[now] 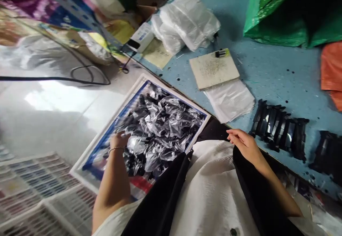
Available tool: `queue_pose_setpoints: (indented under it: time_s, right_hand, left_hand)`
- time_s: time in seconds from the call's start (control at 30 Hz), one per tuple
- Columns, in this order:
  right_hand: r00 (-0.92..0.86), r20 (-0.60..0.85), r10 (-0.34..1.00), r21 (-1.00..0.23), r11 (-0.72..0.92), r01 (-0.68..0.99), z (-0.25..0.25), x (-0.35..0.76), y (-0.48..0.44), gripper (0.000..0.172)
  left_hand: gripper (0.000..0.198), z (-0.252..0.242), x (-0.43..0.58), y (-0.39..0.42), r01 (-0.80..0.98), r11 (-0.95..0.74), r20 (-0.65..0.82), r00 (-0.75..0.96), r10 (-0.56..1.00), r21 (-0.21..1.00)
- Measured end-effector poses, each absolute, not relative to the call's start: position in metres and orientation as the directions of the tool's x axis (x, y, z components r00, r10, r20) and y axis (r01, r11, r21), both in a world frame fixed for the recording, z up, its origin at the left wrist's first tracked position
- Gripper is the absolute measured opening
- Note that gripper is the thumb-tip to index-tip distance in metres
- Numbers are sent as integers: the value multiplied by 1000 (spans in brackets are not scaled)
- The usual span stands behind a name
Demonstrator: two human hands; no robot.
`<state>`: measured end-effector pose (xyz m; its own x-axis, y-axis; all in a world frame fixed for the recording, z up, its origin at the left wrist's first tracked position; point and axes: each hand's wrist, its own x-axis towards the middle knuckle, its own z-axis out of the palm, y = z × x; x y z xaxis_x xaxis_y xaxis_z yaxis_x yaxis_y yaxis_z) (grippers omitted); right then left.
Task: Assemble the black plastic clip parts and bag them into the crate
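My left hand (119,140), with a thin bracelet at the wrist, is over the left side of a white crate (89,152). It is close to a pile of black parts in clear plastic bags (160,122). Its fingers are foreshortened and smeared, so I cannot tell whether they hold anything. At the table's near edge is my right hand (243,141), its fingers loosely stretched to the left and nothing visible in them. Just right of that hand, a row of black plastic parts (279,127) lies on the blue table (269,72).
A stack of clear bags (229,100) lies partly under a tan board (213,68). Behind are bundled plastic bags (189,19) and a green sack (267,11). More black parts (327,154) lie at right. White plastic baskets (40,189) stand lower left; a black cable (53,79) crosses above the floor.
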<state>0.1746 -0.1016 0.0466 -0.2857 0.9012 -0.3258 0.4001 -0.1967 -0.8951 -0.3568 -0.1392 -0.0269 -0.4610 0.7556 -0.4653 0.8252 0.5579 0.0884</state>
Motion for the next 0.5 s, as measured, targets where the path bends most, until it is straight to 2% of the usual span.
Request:
queue_pose_setpoints:
  time_s: [0.07, 0.13, 0.17, 0.23, 0.27, 0.3, 0.37, 0.43, 0.5]
  right_hand:
    - [-207, -151, 966, -805, 1, 593, 63, 203, -95, 28]
    - [-148, 10, 989, -566, 128, 815, 77, 233, -80, 29]
    - [-150, 50, 987, -411, 158, 898, 83, 247, -70, 31]
    - [-237, 30, 971, -130, 239, 962, 93, 264, -48, 39]
    - [-297, -18, 955, -35, 296, 954, 97, 267, -38, 43]
    - [-348, -71, 935, 25, 350, 936, 101, 268, -29, 46]
    - [-372, -157, 915, 81, 388, 918, 109, 262, -23, 39]
    - [-285, -230, 931, 131, 320, 939, 112, 253, -30, 27]
    - [-166, -313, 935, 188, 232, 954, 110, 244, -46, 37]
  left_hand:
    - [30, -24, -328, -113, 804, 562, -528, -397, 751, 195]
    - [36, -8, -276, -87, 759, 482, -612, -141, 778, 438]
    - [40, 4, -242, -75, 725, 372, -585, 52, 809, 579]
    - [38, 26, -164, -55, 632, 68, -384, 378, 842, 772]
    - [33, 34, -123, -47, 584, -114, -221, 472, 853, 804]
    - [29, 40, -84, -39, 566, -271, -80, 518, 852, 779]
    - [22, 41, -20, -25, 669, -410, 53, 486, 872, 620]
    - [15, 32, 19, -13, 761, -438, 44, 477, 878, 479]
    - [13, 20, 32, -2, 791, -427, 8, 471, 882, 439]
